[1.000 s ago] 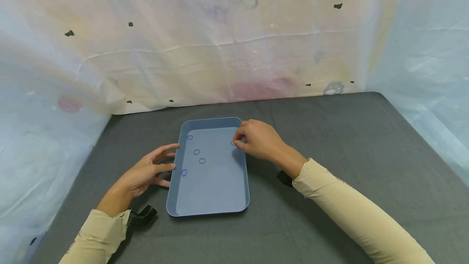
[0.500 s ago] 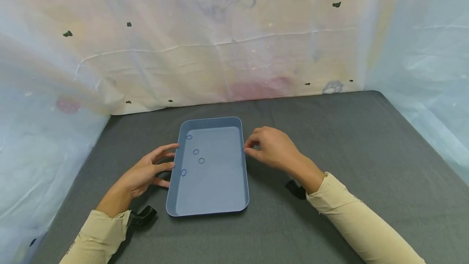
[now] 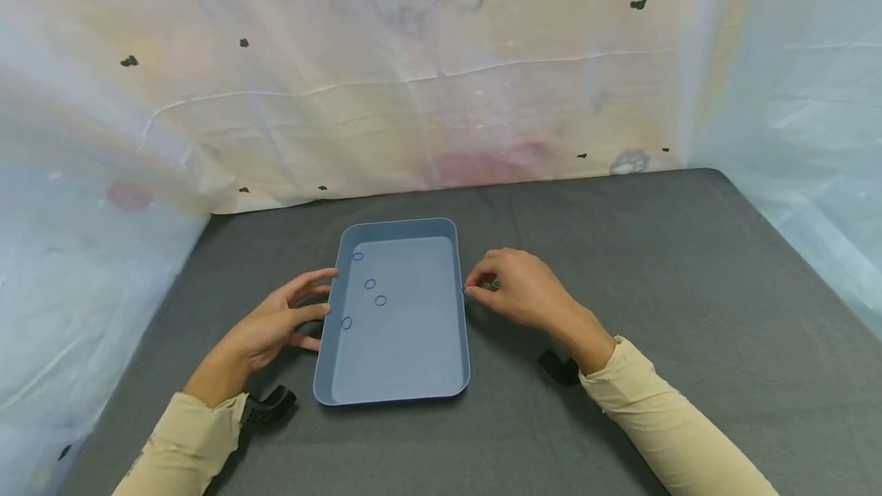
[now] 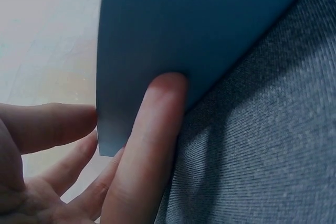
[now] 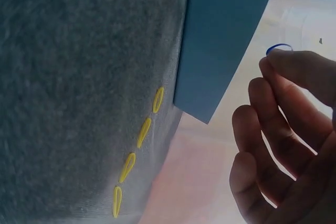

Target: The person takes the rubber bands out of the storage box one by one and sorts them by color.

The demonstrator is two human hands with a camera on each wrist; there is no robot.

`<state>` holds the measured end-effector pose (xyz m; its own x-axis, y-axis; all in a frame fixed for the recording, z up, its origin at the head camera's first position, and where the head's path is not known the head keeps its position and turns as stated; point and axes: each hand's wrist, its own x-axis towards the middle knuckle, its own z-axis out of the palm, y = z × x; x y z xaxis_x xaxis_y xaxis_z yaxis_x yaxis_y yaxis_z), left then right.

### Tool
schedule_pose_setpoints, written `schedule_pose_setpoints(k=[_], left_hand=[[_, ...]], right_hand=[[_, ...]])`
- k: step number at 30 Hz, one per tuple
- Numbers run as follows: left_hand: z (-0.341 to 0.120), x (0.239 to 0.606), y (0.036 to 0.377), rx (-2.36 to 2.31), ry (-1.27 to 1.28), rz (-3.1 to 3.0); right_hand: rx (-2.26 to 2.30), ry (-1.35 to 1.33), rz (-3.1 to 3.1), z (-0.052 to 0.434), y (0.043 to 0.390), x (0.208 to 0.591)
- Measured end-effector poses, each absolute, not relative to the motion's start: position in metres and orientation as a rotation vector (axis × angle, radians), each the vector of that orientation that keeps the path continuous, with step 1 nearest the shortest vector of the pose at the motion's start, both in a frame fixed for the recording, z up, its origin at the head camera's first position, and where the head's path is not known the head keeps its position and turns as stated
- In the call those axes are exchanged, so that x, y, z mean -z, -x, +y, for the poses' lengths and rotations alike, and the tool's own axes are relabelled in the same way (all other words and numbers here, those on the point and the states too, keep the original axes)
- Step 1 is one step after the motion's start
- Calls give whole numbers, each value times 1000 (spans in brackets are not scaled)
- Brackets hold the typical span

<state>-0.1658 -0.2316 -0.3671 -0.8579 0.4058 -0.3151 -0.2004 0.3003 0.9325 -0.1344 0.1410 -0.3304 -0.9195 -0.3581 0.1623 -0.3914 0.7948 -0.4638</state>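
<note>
Head view, going left to right with the blue tray (image 3: 396, 373) as the landmark: the left hand (image 3: 272, 325) lies on the grey table (image 3: 654, 266) just left of the tray, fingers straight and spread, gripping nothing. The left wrist view shows one of its fingertips (image 4: 167, 90) pressed flat against the tray's outer left wall (image 4: 173, 30).

Inside the tray, four small blue rubber bands (image 3: 370, 284) lie loose on its floor, all in the left and far part, apart from one another and untouched by either hand.

Just right of the tray's right rim, about midway along it, the right hand (image 3: 524, 291) hovers low with fingers curled. The right wrist view shows a small blue rubber band (image 5: 278, 49) pinched at its fingertips (image 5: 294, 66), outside the tray and beside its right wall. On the table under that hand, four yellow rubber bands (image 5: 137, 150) lie in a row close along the tray's right wall.
</note>
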Motion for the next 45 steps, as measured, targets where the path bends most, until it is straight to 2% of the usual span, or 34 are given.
schedule_pose_setpoints(k=[45], left_hand=[[-229,366,163,-1606,-181,2076]], right_hand=[[-609,-559,-3051,164,150,344]])
